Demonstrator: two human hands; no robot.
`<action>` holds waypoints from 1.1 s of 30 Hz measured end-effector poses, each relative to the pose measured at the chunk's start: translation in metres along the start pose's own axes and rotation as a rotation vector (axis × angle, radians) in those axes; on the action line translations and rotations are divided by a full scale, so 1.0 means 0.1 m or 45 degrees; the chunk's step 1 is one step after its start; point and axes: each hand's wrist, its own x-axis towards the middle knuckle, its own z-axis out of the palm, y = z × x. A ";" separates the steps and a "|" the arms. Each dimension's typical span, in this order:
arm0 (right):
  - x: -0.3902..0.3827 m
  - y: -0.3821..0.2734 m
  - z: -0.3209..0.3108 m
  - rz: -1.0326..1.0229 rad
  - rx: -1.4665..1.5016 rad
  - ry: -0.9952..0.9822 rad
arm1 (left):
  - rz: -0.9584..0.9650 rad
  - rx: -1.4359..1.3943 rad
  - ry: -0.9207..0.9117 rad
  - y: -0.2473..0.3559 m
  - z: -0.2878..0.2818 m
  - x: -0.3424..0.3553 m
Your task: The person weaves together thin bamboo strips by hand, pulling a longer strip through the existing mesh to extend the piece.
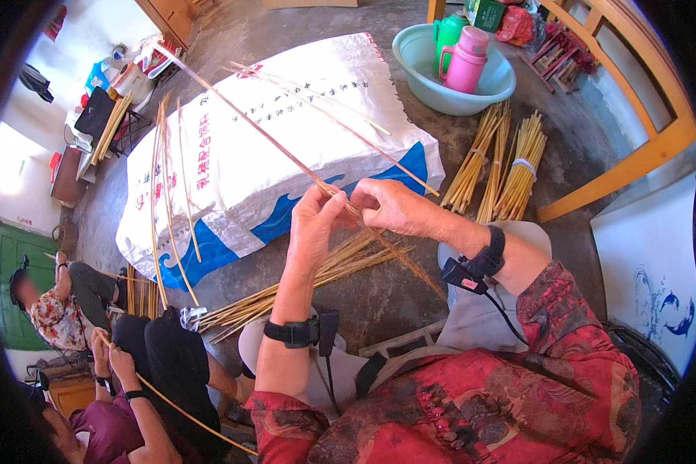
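My left hand (313, 220) pinches a long tan reed (249, 121) near the middle of the view. My right hand (394, 207) holds the same reed just to the right, with thumb and forefinger closed on it. The reed runs diagonally from the far upper left down past both hands, where its lower part is browner. Beyond my hands lies a white woven sack sheet (263, 147) with blue waves along its near edge and several loose reeds on it. A pile of reeds (263, 309) lies on the floor below the sheet.
Right: reed bundles (522, 166), a basin (411, 69) with flasks (462, 68), wooden frame (634, 158), white board (646, 263). At left, two co-workers (58, 305) (108, 429) handle reeds. A cluttered stand (93, 116) stands at the back left.
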 end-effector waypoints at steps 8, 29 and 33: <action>-0.08 0.01 -0.12 0.262 0.551 -0.150 | 0.018 -0.178 0.008 0.07 -0.03 0.00; -0.12 -0.07 -0.15 0.197 0.318 -0.106 | 0.038 -0.049 0.111 0.01 0.03 0.04; -0.09 -0.07 -0.15 0.238 0.307 -0.153 | 0.050 0.108 0.087 -0.03 0.04 0.04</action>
